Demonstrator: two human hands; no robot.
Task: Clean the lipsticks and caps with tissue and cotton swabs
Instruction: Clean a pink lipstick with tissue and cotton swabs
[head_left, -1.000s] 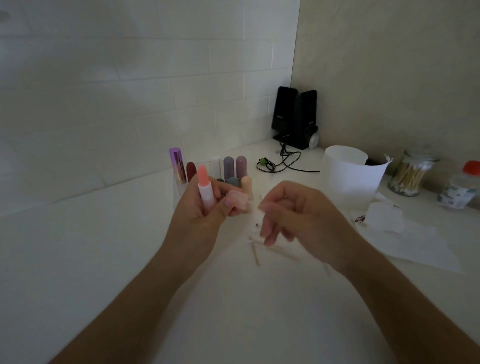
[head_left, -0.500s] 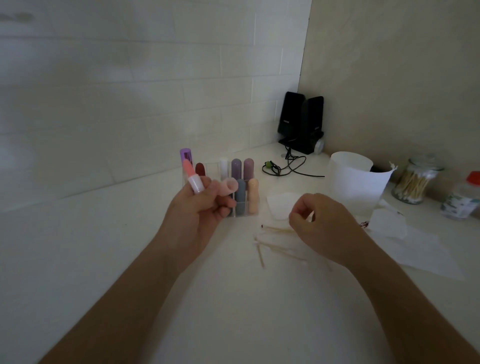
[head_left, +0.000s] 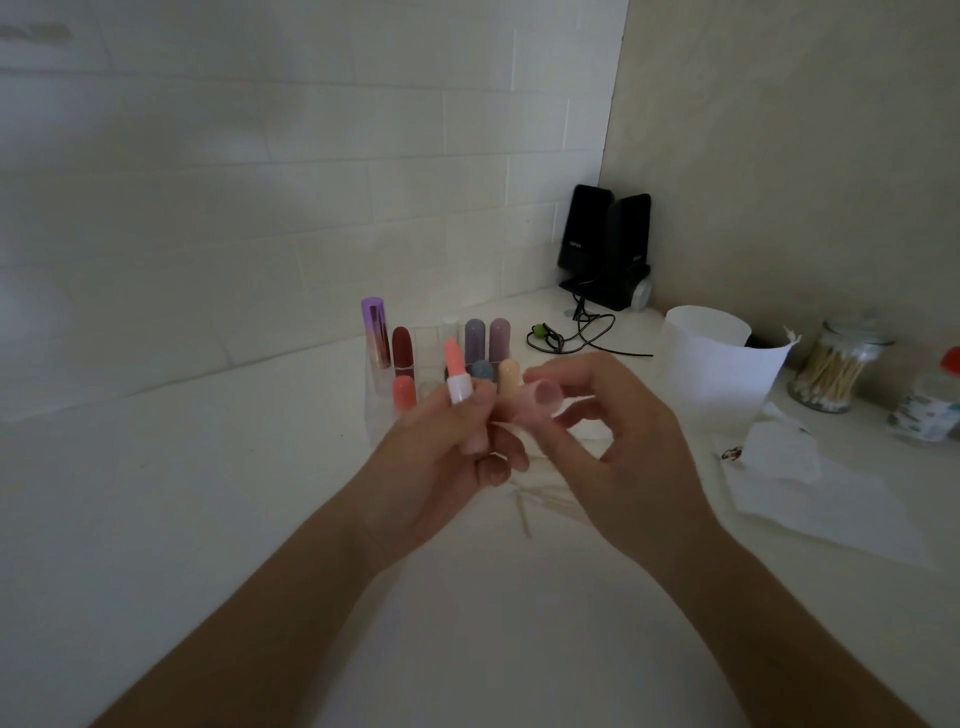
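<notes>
The lipstick (head_left: 457, 371), uncapped with its coral bullet exposed, is held upright just in front of the rack (head_left: 376, 415). It is gripped at the base by the curled fingers of the left hand (head_left: 447, 467). Its pink translucent cap (head_left: 540, 402) is held before the right end of the rack, mouth toward the camera. The right hand (head_left: 628, 457) is curled about the cap, but whether its fingers pinch the cap, a swab or nothing cannot be told. The other lipsticks (head_left: 401, 345) are stood capped in the rack. Loose swabs (head_left: 524, 514) are laid on the table (head_left: 208, 493) on the near side of the rack, partly covered by the hands. A tissue (head_left: 810, 493) bearing a dark red smear is spread well to the right of the rack, with a white cup (head_left: 711, 364) behind it. A swab jar (head_left: 831, 369) is placed farther right, and speakers (head_left: 605, 244) behind and right of the rack. The task is judged part done: the smear and loose swabs suggest some cleaning, and one lipstick and cap are in hand. Which racked lipsticks have been cleaned cannot be determined. A bottle (head_left: 930, 410) is cut off at the right edge, and dim light obscures fine detail.
</notes>
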